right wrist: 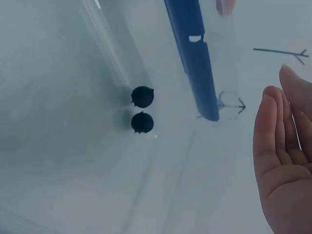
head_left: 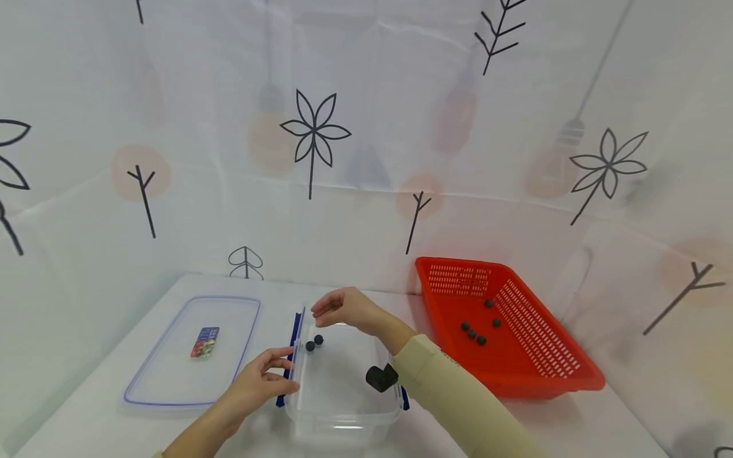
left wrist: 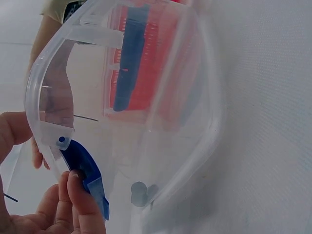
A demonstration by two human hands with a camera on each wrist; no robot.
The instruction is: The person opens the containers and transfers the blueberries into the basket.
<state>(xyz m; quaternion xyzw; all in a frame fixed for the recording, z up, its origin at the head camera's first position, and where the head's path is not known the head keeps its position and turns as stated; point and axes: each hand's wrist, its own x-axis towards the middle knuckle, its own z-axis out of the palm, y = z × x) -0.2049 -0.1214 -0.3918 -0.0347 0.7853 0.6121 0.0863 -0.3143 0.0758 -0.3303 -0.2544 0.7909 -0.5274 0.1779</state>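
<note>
The clear box [head_left: 343, 381] sits on the white counter [head_left: 86, 420] in front of us, with its flat lid [head_left: 191, 350] lying off to the left, a little sticker [head_left: 205, 341] on it. Next comes our left hand [head_left: 260, 378]. Its fingers [left wrist: 80, 195] pinch the blue clip [left wrist: 85, 173] on the box's left side, so we think it is keeping the box from sliding. Inside the box, near the far left corner, two small dark berries [head_left: 314, 343] lie side by side and touch. Our right hand [head_left: 343, 308] hangs just above them with its fingers loose and nothing in it, so we think a berry has just been dropped in. Farther right, the red basket [head_left: 572, 378] stands just beside the box, and five more berries [head_left: 478, 324] wait in it. We think we are in the middle of moving berries from the basket into the box. The next move asks our right hand to go over to the basket and softly pinch one tiny berry, which could roll away.
</note>
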